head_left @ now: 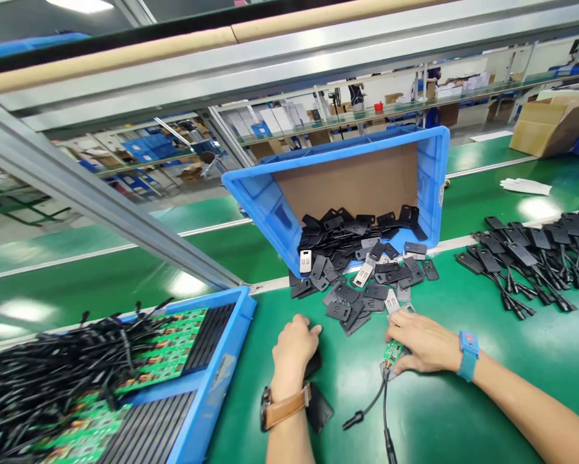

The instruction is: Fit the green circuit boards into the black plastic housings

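Observation:
My right hand (pixel 418 340), with a blue wrist strap, is closed on a small green circuit board (pixel 393 352). Two black cables (pixel 385 399) with plug ends run from the board toward me over the green table. A greyish flat piece shows under the board's cable end. My left hand (pixel 295 348), wearing a watch, is curled on the table further left; its fingertips are partly hidden, and what they hold cannot be made out. Beside that wrist lies a dark flat piece (pixel 319 407). Ahead of both hands is a loose pile of black plastic covers (pixel 354 299).
A tipped blue bin (pixel 439 187) spills more covers toward me. At left stands a blue tray (pixel 222 374) of circuit boards and black cables. Finished-looking cabled black units (pixel 521 254) lie at right, with a white glove (pixel 526 187) behind. A metal post (pixel 125 206) slants at left.

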`<state>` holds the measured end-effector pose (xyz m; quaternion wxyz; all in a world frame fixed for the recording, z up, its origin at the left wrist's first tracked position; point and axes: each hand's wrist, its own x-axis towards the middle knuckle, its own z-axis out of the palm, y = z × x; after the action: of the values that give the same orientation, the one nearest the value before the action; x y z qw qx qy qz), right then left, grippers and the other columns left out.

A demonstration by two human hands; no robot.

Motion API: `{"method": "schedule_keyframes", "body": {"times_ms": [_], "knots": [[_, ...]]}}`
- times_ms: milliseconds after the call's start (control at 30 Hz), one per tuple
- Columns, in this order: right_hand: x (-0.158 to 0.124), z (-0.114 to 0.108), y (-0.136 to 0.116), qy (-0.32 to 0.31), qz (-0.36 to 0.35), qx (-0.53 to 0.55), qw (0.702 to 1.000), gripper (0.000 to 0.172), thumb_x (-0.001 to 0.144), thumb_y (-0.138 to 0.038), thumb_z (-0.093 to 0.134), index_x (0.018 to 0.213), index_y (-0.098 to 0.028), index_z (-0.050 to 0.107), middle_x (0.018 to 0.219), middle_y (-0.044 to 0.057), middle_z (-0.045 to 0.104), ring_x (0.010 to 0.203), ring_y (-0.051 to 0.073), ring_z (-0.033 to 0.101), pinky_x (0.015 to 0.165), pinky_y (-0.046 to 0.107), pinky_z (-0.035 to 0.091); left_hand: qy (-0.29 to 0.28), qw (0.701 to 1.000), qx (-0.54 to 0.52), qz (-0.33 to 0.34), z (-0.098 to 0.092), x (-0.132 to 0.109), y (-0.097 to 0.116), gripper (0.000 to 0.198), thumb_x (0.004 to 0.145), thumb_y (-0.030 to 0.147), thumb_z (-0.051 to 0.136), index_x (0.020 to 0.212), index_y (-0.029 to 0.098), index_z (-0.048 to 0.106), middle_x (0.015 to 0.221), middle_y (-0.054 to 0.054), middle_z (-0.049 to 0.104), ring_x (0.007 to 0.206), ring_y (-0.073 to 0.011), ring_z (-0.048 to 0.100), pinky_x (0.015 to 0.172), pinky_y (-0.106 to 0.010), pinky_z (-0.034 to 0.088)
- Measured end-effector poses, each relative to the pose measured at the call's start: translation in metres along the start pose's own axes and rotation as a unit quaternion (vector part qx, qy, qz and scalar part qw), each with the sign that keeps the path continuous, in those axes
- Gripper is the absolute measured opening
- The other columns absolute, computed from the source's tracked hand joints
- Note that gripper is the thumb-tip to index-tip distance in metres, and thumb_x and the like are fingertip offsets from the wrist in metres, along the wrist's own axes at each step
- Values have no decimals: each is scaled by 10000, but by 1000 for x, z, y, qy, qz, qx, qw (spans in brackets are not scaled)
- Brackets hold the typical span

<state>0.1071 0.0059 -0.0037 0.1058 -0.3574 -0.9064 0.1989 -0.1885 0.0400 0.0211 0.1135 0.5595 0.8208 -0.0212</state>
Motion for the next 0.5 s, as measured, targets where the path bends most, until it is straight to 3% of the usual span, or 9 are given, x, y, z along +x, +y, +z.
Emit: {"method": "schedule_keyframes", "body": {"times_ms": [100, 167, 200, 267, 333, 400, 500], "knots": [[1, 2, 0, 4, 19, 13, 1000, 523, 717, -582, 793, 1006, -187, 609, 1040, 80, 579, 961, 255, 544, 709, 315, 408, 128, 989, -75, 27, -4, -9, 20, 221, 954, 342, 427, 1021, 188, 569, 1020, -136, 676, 988, -304, 638, 777, -387, 469], [1, 3, 1, 13, 25, 23, 999, 517, 695, -583, 804, 951, -185, 596, 1016, 77, 581, 947, 253, 550, 692, 306, 403, 218, 953, -183, 105, -2, -20, 40, 207, 952, 356, 440, 969, 201, 576, 937, -100, 671, 902, -270, 636, 774, -373, 472], [2, 3, 1, 18, 26, 30, 999, 508, 683, -566, 818, 932, -186, 589, 1005, 72, 585, 933, 248, 555, 684, 300, 399, 234, 929, -236, 161, 1, -27, 50, 200, 946, 359, 461, 957, 201, 582, 916, -89, 665, 874, -252, 630, 784, -365, 475], [2, 1, 2, 24, 33, 50, 998, 453, 684, -487, 844, 902, -194, 576, 950, 45, 603, 871, 222, 569, 661, 283, 387, 199, 890, -303, 277, 11, -42, 71, 207, 946, 356, 478, 985, 192, 599, 939, -89, 658, 879, -232, 620, 818, -356, 478], [3, -2, 2, 29, 45, 81, 995, 348, 728, -376, 834, 877, -204, 571, 851, 4, 615, 771, 186, 573, 636, 266, 374, 126, 863, -331, 361, 23, -58, 88, 226, 959, 342, 464, 1026, 192, 619, 992, -96, 662, 940, -231, 613, 859, -357, 469], [3, -7, 2, 53, 49, 122, 990, 227, 791, -268, 777, 881, -209, 578, 809, -15, 632, 733, 167, 582, 645, 256, 381, 59, 844, -355, 397, 33, -70, 98, 271, 981, 336, 417, 1049, 198, 641, 1037, -100, 674, 994, -234, 610, 897, -363, 454], [4, -11, 1, 139, 53, 188, 971, 93, 868, -176, 660, 929, -209, 598, 887, -1, 678, 789, 162, 617, 702, 252, 413, -26, 823, -415, 387, 42, -77, 104, 363, 1002, 390, 368, 1077, 201, 668, 979, -90, 704, 929, -226, 634, 845, -343, 459]]}}
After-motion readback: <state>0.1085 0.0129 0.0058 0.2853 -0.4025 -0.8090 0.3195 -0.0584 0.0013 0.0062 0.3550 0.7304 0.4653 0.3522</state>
